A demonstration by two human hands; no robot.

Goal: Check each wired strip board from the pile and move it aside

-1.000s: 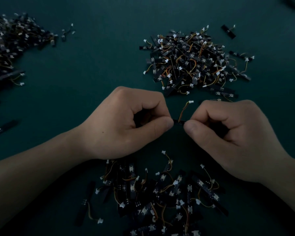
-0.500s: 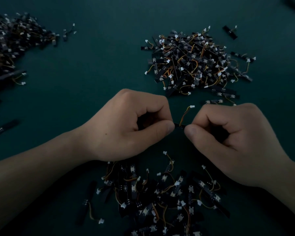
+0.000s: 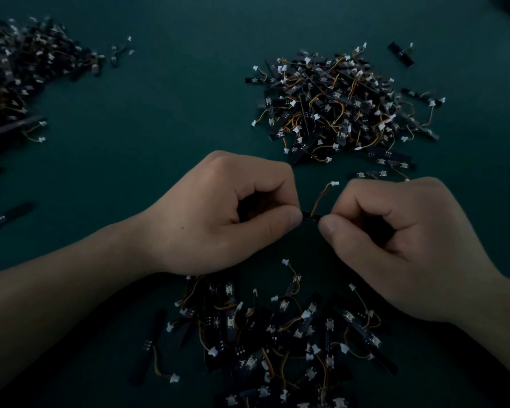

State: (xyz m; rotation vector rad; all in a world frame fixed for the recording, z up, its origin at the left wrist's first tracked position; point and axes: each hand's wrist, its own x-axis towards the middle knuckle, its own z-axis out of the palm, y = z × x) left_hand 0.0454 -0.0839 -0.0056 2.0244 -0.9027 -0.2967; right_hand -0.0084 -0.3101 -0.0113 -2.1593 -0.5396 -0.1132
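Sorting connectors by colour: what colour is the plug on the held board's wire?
White plug ending the orange-yellow wire of the strip board; clearest in head view.

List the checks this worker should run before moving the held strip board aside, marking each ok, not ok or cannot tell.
1. Grip: left hand and right hand each pinch one end of the strip board: ok.
2. Wire: it arcs up between the hands to its white connector, free of other boards: ok.
3. Board face: almost wholly hidden by the hands, and the light is dim: cannot tell.
4. Clearance: the board is apart from the near pile and the far pile: ok.
5. Destination: a left pile also lies on the table; none is marked as checked: cannot tell.
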